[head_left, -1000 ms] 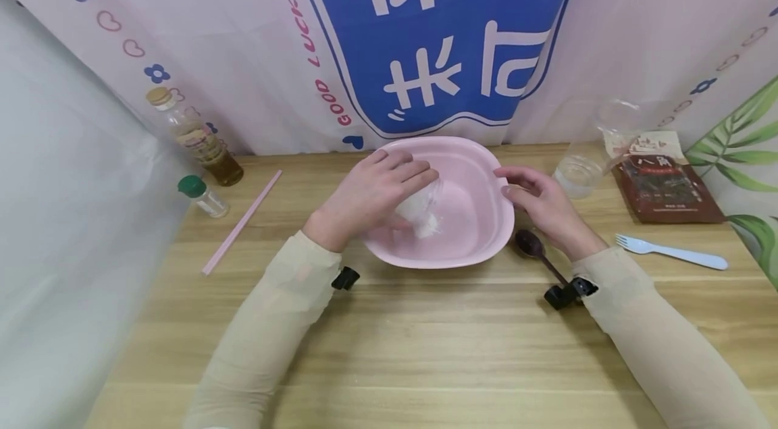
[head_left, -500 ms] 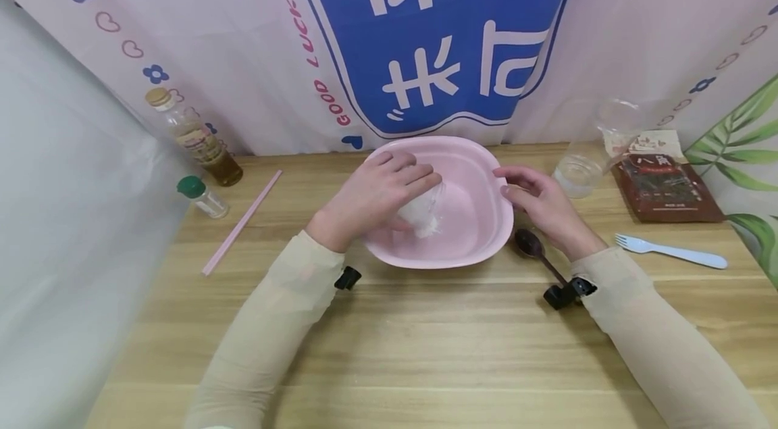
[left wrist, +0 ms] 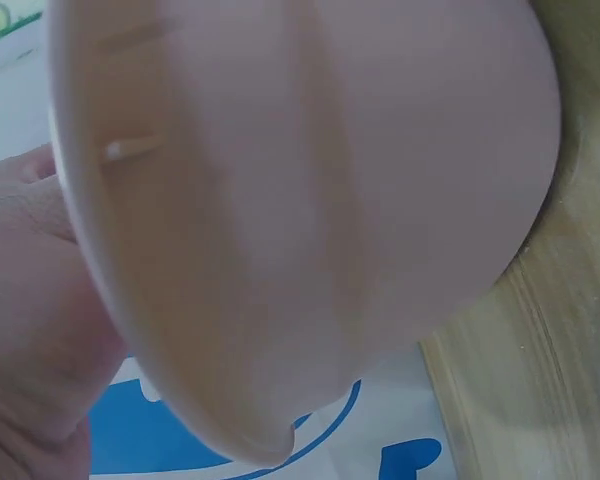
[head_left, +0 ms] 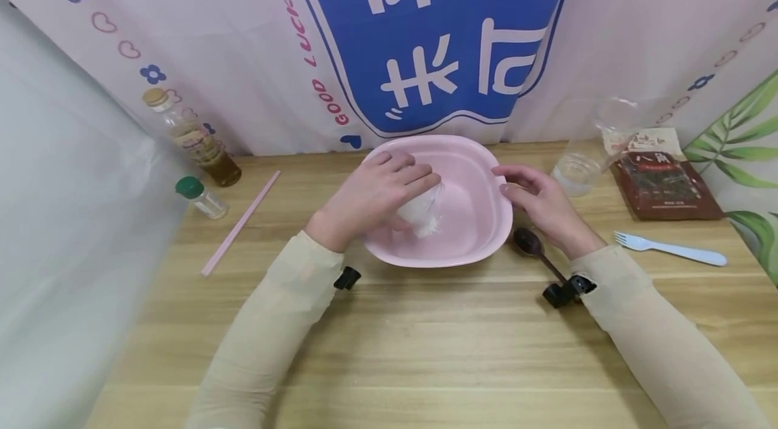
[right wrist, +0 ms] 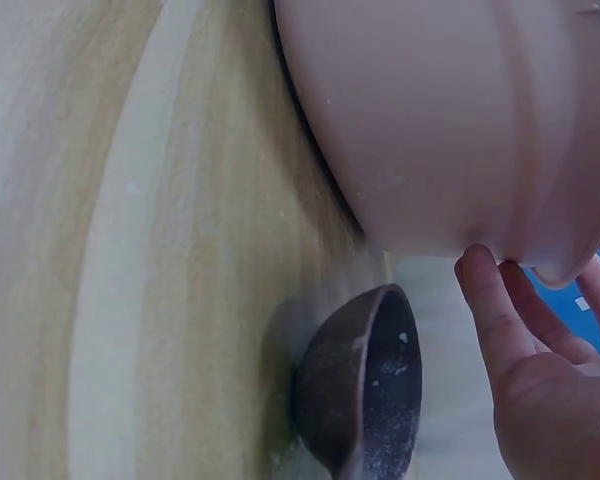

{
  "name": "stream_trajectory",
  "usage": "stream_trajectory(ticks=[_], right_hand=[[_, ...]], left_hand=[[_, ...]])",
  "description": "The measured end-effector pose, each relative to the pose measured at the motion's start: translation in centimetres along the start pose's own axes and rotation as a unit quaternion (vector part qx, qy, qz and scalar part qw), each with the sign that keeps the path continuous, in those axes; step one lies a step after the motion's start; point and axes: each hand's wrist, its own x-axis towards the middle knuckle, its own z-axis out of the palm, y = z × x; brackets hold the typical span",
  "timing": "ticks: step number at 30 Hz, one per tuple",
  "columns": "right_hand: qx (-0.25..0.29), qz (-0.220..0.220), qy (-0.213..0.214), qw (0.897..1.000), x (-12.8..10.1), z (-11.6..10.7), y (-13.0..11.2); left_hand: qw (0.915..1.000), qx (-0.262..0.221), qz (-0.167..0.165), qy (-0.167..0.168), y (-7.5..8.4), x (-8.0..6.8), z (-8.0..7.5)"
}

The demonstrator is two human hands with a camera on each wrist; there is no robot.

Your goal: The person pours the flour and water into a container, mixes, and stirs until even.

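A pink basin (head_left: 471,213) stands on the wooden table, white powder (head_left: 428,226) on its floor. My left hand (head_left: 379,196) reaches over the basin's left rim and grips a clear cup (head_left: 433,198) of white powder, tipped low inside; the palm hides most of the cup. In the left wrist view, the basin's outer wall (left wrist: 380,180) covers the fingers. My right hand (head_left: 537,203) holds the right rim, and in the right wrist view its fingertips (right wrist: 477,262) touch the outer wall. A dark brown spoon (head_left: 529,242) dusted with powder lies by the right wrist.
An oil bottle (head_left: 203,148), a green-capped shaker (head_left: 203,198) and a pink stick (head_left: 241,223) are at left. At right are a clear container (head_left: 574,175), a brown spice packet (head_left: 665,189) and a light blue fork (head_left: 671,250). A printed curtain (head_left: 243,64) hangs behind.
The left hand shifts very slightly over the basin with the cup. The right hand keeps its place at the rim, and the view tilts a little.
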Motion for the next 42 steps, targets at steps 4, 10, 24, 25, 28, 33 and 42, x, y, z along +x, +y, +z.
stream_trajectory(ticks=[4, 10, 24, 25, 28, 33, 42], right_hand=[[0.002, 0.000, -0.001, 1.000, -0.01, 0.04, -0.02], [0.012, -0.006, 0.002, 1.000, 0.08, 0.10, 0.03], [0.010, -0.004, 0.001, 1.000, 0.14, 0.03, -0.07], [0.008, -0.003, 0.000, 1.000, 0.15, 0.04, -0.08], [0.008, -0.001, 0.001, 1.000, 0.10, 0.06, -0.11], [0.010, 0.000, 0.000, 1.000, 0.03, 0.07, -0.10], [0.011, 0.004, -0.005, 1.000, 0.08, 0.13, -0.28]], left_hand=[[1.0000, 0.004, -0.004, -0.005, 0.04, 0.00, 0.29], [0.9989, 0.043, 0.015, 0.008, 0.13, 0.35, -0.03], [0.9998, 0.018, 0.003, 0.001, -0.04, 0.26, 0.13], [0.9998, 0.019, 0.004, 0.001, -0.09, 0.20, 0.17], [0.9999, 0.012, 0.003, 0.005, -0.18, 0.11, 0.33], [0.9999, 0.006, 0.001, 0.009, -0.15, -0.07, 0.51], [0.9999, 0.001, -0.001, 0.010, -0.20, -0.11, 0.35]])
